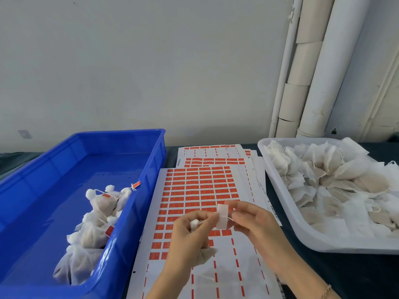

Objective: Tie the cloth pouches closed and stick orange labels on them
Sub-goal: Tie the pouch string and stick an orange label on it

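My left hand [190,234] grips a white cloth pouch [206,253]; the pouch's gathered top shows inside my fist and its body hangs below it. A thin string runs from the pouch to a label [222,216], seen from its pale back side, held over the string. My right hand [252,221] pinches that label with thumb and fingers. Both hands hover above the sheet of orange labels [194,190] lying on the table.
A blue crate [133,208] at the left holds several tied pouches with orange labels [95,225]. A translucent white tray [287,214] at the right is piled with untied pouches [336,180]. More label sheets [216,156] lie behind. Pipes run up the wall at the right.
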A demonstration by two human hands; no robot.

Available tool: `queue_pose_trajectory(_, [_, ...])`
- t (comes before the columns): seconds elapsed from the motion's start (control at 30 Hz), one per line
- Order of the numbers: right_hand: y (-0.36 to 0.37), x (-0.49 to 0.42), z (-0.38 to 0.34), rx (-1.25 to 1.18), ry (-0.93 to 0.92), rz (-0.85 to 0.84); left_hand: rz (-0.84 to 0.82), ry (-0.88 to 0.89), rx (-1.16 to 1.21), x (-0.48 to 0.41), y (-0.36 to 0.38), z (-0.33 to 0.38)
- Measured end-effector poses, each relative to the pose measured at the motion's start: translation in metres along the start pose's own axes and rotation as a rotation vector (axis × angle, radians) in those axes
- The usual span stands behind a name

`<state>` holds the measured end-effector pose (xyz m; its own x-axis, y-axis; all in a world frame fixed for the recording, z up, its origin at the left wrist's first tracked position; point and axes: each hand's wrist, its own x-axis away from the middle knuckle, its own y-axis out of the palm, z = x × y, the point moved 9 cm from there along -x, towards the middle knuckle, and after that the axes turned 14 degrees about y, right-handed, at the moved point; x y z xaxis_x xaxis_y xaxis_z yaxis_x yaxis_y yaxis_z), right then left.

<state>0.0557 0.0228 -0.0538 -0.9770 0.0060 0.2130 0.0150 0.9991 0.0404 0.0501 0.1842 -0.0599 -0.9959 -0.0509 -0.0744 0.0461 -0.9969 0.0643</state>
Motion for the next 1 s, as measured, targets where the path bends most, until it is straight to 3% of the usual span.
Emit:
queue_pose_trajectory(0.37, [-0.005, 0.002, -0.019, 0.222, -0.169, 0.048, -0.202, -0.033, 0.02, 0.003, 0.009, 0.001])
queue_pose_trajectory(0.57, [-0.003, 0.011, -0.03, 0.282, -0.291, 0.061, -0.155, -0.061, -0.014, 0.003, 0.006, -0.006])
queue_pose_trajectory(1.0, [0.01, 0.045, -0.06, 0.626, -0.809, 0.072, -0.201, -0.25, 0.123, 0.005, 0.009, -0.017])
